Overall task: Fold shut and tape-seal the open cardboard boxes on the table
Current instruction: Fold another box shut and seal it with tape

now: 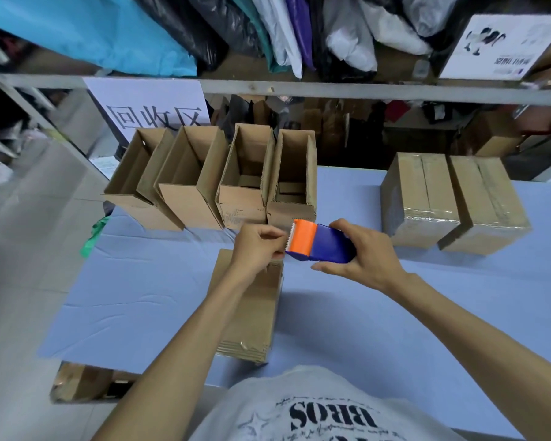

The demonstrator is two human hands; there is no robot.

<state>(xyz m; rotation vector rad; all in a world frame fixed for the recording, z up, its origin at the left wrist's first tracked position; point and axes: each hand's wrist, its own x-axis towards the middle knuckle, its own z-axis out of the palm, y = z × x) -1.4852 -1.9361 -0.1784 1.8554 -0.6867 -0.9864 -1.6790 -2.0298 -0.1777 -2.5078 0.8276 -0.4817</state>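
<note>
Above the folded box (pixel 255 313) lying mid-table (pixel 395 313), the right hand (pixel 369 253) grips a blue-and-orange tape dispenser (pixel 322 245). The left hand (pixel 258 246), fingers curled, pinches at its toothed orange end. Four open boxes (pixel 188 202) stand behind, and two taped boxes (pixel 427 186) sit at the far right.

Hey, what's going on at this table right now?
A person is taping up cardboard boxes. The right hand holds a blue and orange dispenser above a closed box lying in front of them. The left hand pinches at the dispenser's toothed edge, apparently pulling out tape. Four open boxes wait in a row at the back of the table, and two sealed boxes stand to the right.
</note>
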